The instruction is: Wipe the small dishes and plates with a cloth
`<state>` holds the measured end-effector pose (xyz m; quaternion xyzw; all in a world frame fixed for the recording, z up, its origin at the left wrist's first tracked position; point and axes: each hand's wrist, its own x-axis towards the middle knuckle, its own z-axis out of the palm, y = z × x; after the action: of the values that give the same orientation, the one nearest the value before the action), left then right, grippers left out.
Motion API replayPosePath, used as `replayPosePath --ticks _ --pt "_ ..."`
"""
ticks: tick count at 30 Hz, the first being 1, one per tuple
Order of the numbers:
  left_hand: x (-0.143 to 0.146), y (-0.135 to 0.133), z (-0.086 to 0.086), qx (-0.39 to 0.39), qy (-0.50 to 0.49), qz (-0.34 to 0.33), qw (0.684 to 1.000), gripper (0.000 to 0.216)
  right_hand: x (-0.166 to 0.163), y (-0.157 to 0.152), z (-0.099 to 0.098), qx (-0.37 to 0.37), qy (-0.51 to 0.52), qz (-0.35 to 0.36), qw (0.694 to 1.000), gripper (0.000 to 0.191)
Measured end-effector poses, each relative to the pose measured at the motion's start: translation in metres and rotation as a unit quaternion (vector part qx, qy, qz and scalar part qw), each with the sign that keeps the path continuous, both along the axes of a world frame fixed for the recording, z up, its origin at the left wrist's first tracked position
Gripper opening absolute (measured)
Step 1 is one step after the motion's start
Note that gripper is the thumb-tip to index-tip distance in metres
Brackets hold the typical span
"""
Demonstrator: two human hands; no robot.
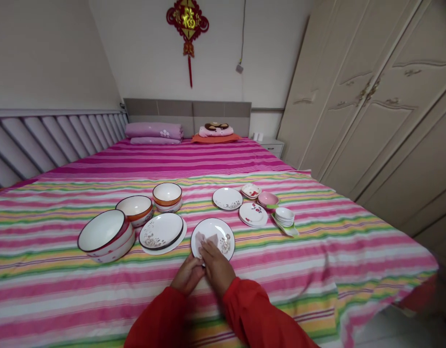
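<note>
A white plate [223, 229] with a dark rim and a grey-brown flower print lies in front of me on the striped cloth. At its near left edge, my left hand [188, 275] is closed, gripping the rim. My right hand [216, 263] is over the plate, its fingers pressing a thin pale pink wiping cloth [200, 239] against the surface. Just left is a stack of plates [161, 229], a dark-rimmed flowered one on top. A similar flowered plate [227, 198] lies beyond, a little to the right.
Large stacked bowls [103, 232], orange-banded bowls [135, 207] and more bowls [167, 194] stand at left. To the right are small plates [252, 213], square dishes [251, 190], a pink bowl [268, 198] and small white bowls [284, 214] beside a spoon [291, 231]. Wardrobe [368, 96] stands right.
</note>
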<state>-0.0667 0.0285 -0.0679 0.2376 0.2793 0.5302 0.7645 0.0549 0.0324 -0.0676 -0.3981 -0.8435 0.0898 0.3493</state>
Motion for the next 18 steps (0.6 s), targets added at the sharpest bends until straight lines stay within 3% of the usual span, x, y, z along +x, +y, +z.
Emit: replayPosePath --ticks 5,9,14,18 --pt "0.001 0.0 0.003 0.0 0.011 -0.017 1.0 0.066 0.012 0.037 0.004 -0.001 0.012 -0.063 0.998 0.056" --pt "0.002 -0.001 0.007 0.002 0.008 -0.028 1.0 0.068 0.031 0.046 0.004 0.011 0.024 -0.1 0.995 0.055" --pt "0.002 -0.002 0.006 0.011 0.014 -0.026 0.999 0.064 0.039 0.012 0.0 0.045 0.013 -0.13 0.99 0.053" --pt "0.002 -0.002 0.004 0.01 0.02 -0.028 0.999 0.055 0.036 -0.023 0.001 0.028 0.004 -0.138 0.99 0.043"
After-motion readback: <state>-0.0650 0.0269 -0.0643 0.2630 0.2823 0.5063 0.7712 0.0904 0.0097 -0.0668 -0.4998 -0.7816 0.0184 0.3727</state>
